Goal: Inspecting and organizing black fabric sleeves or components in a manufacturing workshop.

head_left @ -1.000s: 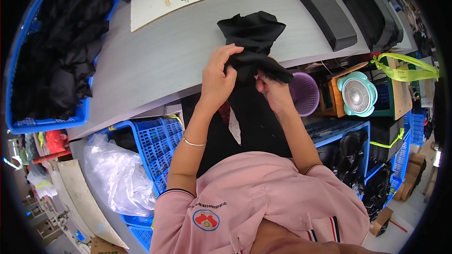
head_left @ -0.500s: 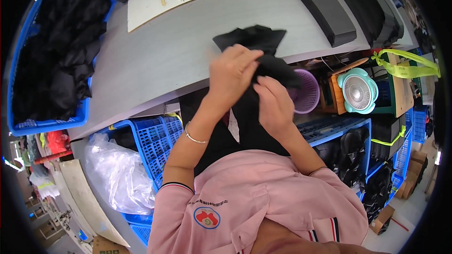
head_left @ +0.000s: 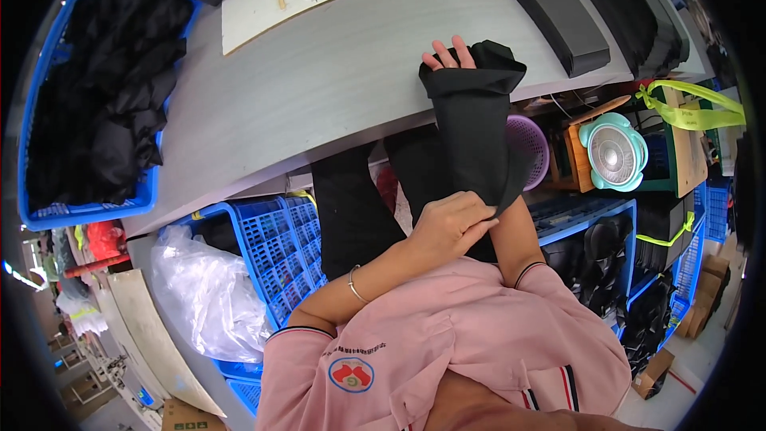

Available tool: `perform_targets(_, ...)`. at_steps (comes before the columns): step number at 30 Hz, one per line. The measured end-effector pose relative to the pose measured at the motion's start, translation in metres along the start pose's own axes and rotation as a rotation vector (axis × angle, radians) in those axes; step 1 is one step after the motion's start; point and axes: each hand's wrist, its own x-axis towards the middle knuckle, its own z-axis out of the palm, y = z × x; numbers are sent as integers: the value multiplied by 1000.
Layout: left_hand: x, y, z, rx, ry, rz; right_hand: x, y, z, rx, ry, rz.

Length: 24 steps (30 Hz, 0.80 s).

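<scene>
A black fabric tube (head_left: 472, 128), like a sleeve piece, is drawn over my right forearm and reaches from near the elbow to the hand. Out of its wide, folded far end stick the fingers of my right hand (head_left: 451, 54), stretched and slightly apart; the palm and thumb are hidden by the cloth. My left hand (head_left: 451, 227) pinches the tube's near edge by my right forearm, its fingers closed on the cloth. A bracelet circles my left wrist.
The grey table (head_left: 319, 64) bears a white marked board (head_left: 263, 12) and stacks of black pieces (head_left: 554, 20). Blue crates hold black cloth at the left (head_left: 148, 199) and lower right (head_left: 590, 215). A purple basket (head_left: 528, 152) and teal fan (head_left: 613, 153) stand under the table's right side.
My right hand has gone through the black fabric tube, its fingers coming out at the far end. My left hand has moved down toward my body with the near edge.
</scene>
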Motion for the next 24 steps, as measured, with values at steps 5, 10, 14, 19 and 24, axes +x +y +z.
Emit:
perform_targets(5, 22, -24, -33, 121, 403, -126, -4, 14, -34, 84, -229, 70)
perform_targets(10, 74, -64, -63, 405, 399, -77, -9, 15, -19, 254, -166, 172)
perform_targets(14, 89, -78, -85, 189, 522, -207, -35, -6, -16, -1032, -339, -416)
perform_targets(19, 89, -82, -87, -103, 289, -301, -54, -23, -17, -665, -260, -250)
perform_targets(24, 62, -53, -56, 235, 671, -117, -19, -25, -15, -627, -176, -212)
